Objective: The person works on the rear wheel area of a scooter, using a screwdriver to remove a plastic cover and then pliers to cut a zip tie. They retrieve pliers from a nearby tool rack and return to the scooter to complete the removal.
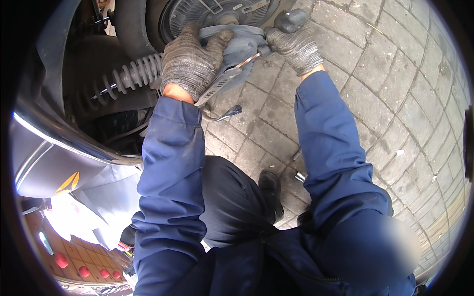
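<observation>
My left hand [191, 61], in a grey knit glove, grips a dark grey, curved cover [239, 37] beside a wheel; its thumb lies along the cover's near edge. My right hand [296, 49], gloved alike, is closed at the far side of the cover around a dark, rounded piece [290, 20] whose kind I cannot make out. Between the hands a slotted metal bracket [217, 86] slants down from the cover, next to a thin rusty rod [248, 61]. The wheel's hub [229, 18] and tyre [134, 29] show behind my left hand.
A coil-spring shock absorber [129, 76] stands left of my left wrist. Below it curves glossy vehicle bodywork [64, 135]. A small lever with a dark tip [229, 113] sticks out over the paving [395, 84]. A metal socket [300, 176] lies near my shoe [270, 195].
</observation>
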A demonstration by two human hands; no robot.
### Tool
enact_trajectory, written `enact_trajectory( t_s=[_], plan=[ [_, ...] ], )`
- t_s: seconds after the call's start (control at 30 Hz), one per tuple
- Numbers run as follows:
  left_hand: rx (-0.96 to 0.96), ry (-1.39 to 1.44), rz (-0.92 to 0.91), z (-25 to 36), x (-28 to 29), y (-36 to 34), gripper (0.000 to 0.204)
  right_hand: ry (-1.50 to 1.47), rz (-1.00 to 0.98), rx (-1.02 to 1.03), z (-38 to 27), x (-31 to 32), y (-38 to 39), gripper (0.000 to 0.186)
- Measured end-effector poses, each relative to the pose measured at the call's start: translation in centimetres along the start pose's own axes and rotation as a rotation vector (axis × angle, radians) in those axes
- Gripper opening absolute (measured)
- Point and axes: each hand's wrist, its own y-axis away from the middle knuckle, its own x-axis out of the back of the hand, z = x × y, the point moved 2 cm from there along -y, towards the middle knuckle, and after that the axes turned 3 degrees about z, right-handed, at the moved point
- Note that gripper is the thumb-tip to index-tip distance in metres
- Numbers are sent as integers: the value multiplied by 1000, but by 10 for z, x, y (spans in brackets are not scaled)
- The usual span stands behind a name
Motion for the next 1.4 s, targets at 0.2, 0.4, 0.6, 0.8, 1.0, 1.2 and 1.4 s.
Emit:
enact_trajectory(
  t_s=[0.2, 0.4, 0.6, 0.8, 1.0, 1.2, 1.4],
  plan=[
    [-30, -8, 15, -4, 0, -1, 76, 154, -81, -60, 1, 3, -4, 20],
    [-132, 660, -334, -20, 11, 6, 63, 695, -230, 171, -10, 1, -6, 28],
    [-99, 790, -518, -40, 16, 17, 79, 160, -8, -368, 2, 5, 2, 38],
    [-138, 686, -308, -49, 5, 16, 80, 379, 75, -40, -8, -9, 1, 36],
    [-103, 534, -222, -49, 2, 14, 79, 279, 10, 160, -38, 3, 17, 34],
    [-131, 429, -251, -45, 7, 17, 72, 247, 112, -299, -19, 4, 33, 26],
    [-256, 663, 62, -42, -3, 29, 63, 663, -139, 47, -30, 2, 12, 43]
  ],
)
